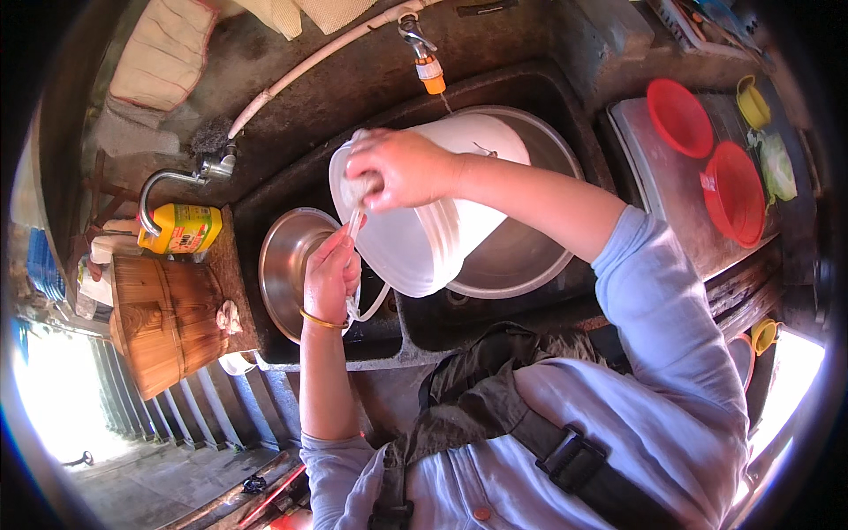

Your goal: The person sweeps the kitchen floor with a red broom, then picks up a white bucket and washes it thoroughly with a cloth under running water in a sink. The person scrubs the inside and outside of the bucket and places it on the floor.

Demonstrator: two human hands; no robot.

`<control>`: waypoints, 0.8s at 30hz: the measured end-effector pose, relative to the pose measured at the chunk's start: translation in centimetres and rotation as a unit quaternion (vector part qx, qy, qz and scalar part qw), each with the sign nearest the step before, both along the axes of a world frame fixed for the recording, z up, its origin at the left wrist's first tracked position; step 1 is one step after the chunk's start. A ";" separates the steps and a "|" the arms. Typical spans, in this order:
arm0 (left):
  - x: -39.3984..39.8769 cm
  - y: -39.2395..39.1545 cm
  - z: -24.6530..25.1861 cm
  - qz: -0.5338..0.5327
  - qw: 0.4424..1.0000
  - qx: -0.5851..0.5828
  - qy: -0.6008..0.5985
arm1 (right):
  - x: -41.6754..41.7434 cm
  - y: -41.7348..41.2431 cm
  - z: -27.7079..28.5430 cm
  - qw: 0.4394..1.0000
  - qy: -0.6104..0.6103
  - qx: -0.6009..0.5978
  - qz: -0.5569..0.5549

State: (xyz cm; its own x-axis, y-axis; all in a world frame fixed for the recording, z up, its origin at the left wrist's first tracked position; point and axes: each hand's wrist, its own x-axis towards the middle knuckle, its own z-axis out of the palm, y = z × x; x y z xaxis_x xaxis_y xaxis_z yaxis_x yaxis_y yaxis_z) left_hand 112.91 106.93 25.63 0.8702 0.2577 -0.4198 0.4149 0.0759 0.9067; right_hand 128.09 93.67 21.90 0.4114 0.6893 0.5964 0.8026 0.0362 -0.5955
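A white plastic bucket (434,245) lies tilted over a large metal basin (563,159) in the sink, its open mouth facing left. My right hand (401,169) grips a pale, wet cloth or scrubber (360,189) at the bucket's rim. With fingers closed, my left hand (333,265) holds the bucket's white handle (358,222), just below the right hand. Behind my left hand a smaller steel basin (275,265) rests in the left sink bowl. Above the large basin, a tap with an orange nozzle (434,83) lets out a thin stream of water.
A second curved tap (156,179) stands left, by a yellow detergent jug (182,228) and a wooden bucket (165,311). Red plastic basins (679,118) and a yellow cup (753,103) sit on the right counter. The black sink's divider (401,324) runs between its bowls.
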 end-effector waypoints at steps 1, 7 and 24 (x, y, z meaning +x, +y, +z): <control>0.0 0.1 -0.1 0.009 1.000 0.005 0.007 | -0.4 0.2 0.1 0.999 -0.042 -0.002 0.013; -0.3 0.0 0.3 -0.051 0.998 -0.016 -0.018 | 4.3 -0.6 -1.4 0.990 0.115 -0.072 -0.048; -0.9 0.0 -1.7 0.073 0.996 -0.044 -0.025 | -5.0 1.8 -0.9 0.988 -0.072 0.115 -0.070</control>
